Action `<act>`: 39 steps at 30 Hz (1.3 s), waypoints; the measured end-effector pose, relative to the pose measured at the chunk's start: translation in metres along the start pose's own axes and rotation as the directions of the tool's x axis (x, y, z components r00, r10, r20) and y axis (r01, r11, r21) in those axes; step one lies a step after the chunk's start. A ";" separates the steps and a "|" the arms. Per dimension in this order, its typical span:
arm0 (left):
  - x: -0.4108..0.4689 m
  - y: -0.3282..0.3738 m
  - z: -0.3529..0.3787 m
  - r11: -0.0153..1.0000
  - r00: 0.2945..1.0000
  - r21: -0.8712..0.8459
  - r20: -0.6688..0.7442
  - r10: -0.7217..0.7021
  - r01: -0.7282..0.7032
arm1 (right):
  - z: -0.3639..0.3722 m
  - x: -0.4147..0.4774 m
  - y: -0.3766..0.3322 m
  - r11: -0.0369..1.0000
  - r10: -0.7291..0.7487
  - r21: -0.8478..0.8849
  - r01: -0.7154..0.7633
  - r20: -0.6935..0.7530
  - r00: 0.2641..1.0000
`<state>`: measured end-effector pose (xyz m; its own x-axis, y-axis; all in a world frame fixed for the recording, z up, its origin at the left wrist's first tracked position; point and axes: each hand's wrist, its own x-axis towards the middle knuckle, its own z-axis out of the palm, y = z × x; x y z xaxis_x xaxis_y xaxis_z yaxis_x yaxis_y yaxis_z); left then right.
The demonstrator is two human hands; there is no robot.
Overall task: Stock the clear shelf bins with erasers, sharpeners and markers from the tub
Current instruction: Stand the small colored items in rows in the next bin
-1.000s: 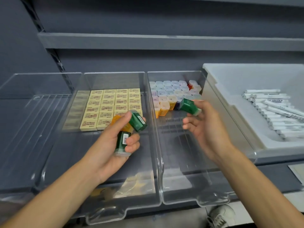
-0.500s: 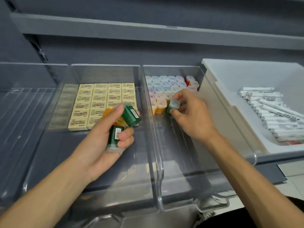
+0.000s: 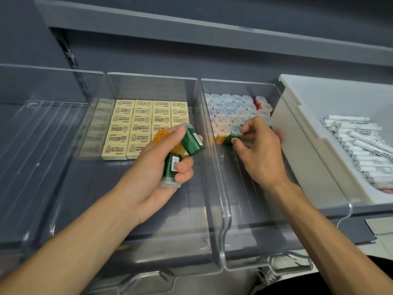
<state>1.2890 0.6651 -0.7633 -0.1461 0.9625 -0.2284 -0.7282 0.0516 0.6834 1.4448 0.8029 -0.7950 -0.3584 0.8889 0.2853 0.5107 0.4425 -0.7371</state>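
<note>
Three clear bins stand side by side on the shelf. The middle bin [image 3: 204,167] holds rows of cream erasers [image 3: 136,122]. The right bin [image 3: 278,90] holds upright sharpeners [image 3: 231,109] with clear caps. My left hand [image 3: 157,165] hovers over the middle bin, shut on two green sharpeners [image 3: 191,141] and an orange one. My right hand [image 3: 259,150] is inside the right bin, its fingers pinching a green sharpener [image 3: 230,137] that stands at the front of the sharpener rows. White markers [image 3: 361,143] lie in the white tub [image 3: 297,128] at the right.
The left clear bin [image 3: 42,135] has nothing in it. A grey shelf board [image 3: 212,37] runs above the bins. The front halves of the middle and right bins are bare. A shoe shows below the bins' front edge.
My right hand carried the green sharpener from mid-air down into the right bin and set it upright against the front row. My left hand kept its sharpeners and hardly moved.
</note>
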 end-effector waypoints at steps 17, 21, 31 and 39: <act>0.000 -0.013 0.008 0.999 0.999 0.038 0.032 -0.009 0.008 | -0.005 -0.037 -0.031 0.917 -0.387 -0.171 0.361 -0.159 0.908; -0.001 -0.012 0.007 0.998 0.999 0.061 0.033 0.007 -0.009 | -0.006 -0.049 -0.044 0.858 -0.510 -0.110 0.501 -0.074 0.857; -0.004 -0.013 0.005 0.994 0.998 0.109 0.060 0.012 -0.018 | -0.008 -0.051 -0.047 0.860 -0.508 0.000 0.510 0.075 0.858; -0.005 -0.014 0.006 0.989 0.997 0.140 0.058 0.041 -0.049 | -0.007 -0.048 -0.048 0.904 -0.428 0.045 0.426 0.117 0.896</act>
<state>1.3040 0.6614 -0.7678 -0.1368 0.9777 -0.1591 -0.6195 0.0409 0.7839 1.4428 0.7396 -0.7691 -0.6311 0.5934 0.4995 0.2738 0.7730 -0.5723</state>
